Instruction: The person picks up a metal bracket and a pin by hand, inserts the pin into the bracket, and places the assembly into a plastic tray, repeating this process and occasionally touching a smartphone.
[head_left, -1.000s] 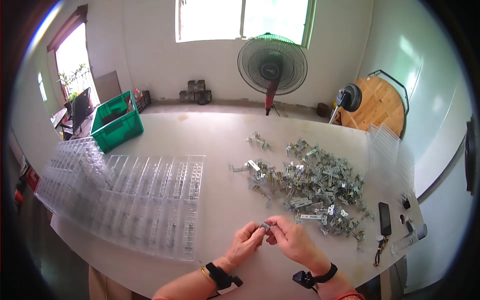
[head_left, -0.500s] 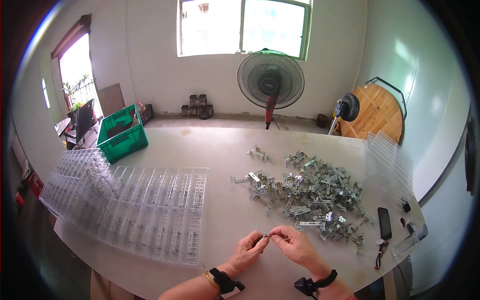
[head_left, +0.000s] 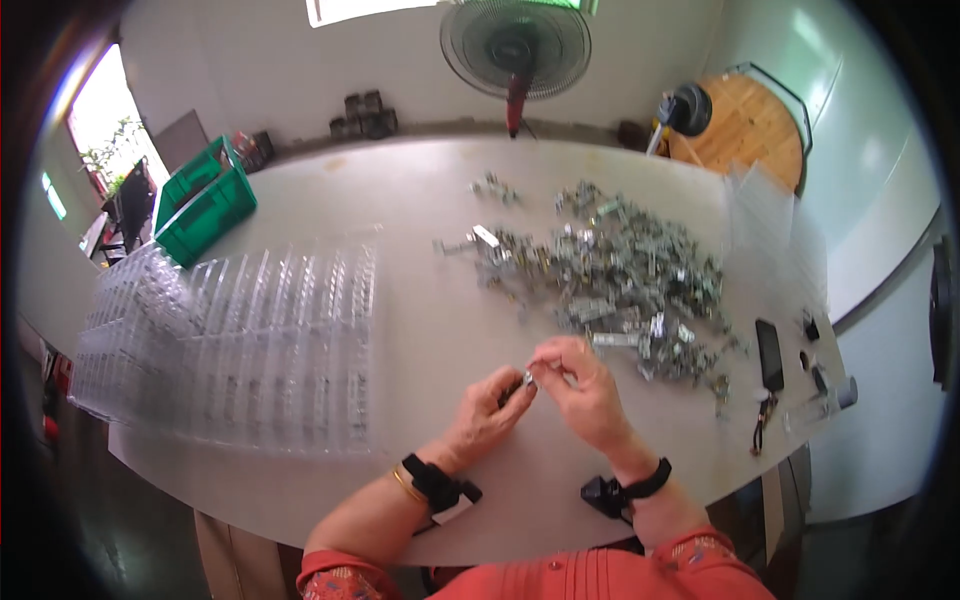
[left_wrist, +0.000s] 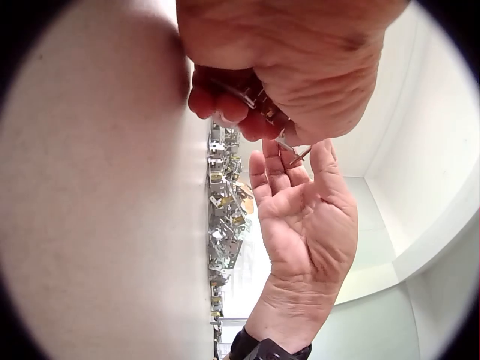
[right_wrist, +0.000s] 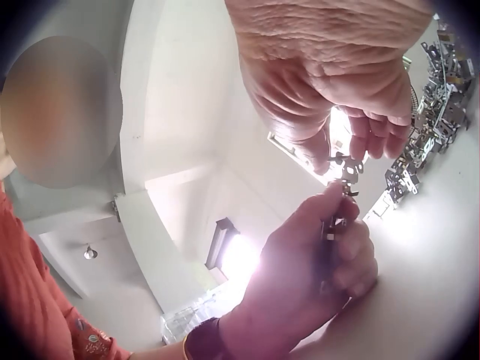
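Above the near part of the table, the fingers of my left hand (head_left: pixel 485 418) are curled round a small metal bracket (right_wrist: pixel 331 234), much of it hidden in the palm. My right hand (head_left: pixel 590 400) meets it at the fingertips and pinches a small silvery metal piece (right_wrist: pixel 349 166) at the bracket's upper end. From the left wrist view, thin metal ends (left_wrist: pixel 289 146) stick out between the two hands. A heap of similar metal brackets (head_left: pixel 640 255) lies on the table beyond the right hand.
Clear plastic compartment trays (head_left: pixel 270 350) holding small parts cover the table's left side. Behind them stands a green crate (head_left: pixel 205 210). More clear trays (head_left: pixel 775 235), a phone (head_left: pixel 768 355) and a clear bottle (head_left: pixel 810 412) are at the right. A fan (head_left: pixel 515 50) stands past the far edge.
The head view has tipped downward, bringing the red shirt into sight. Both hands stay together at the metal bracket, with the right hand's fingers slightly shifted.
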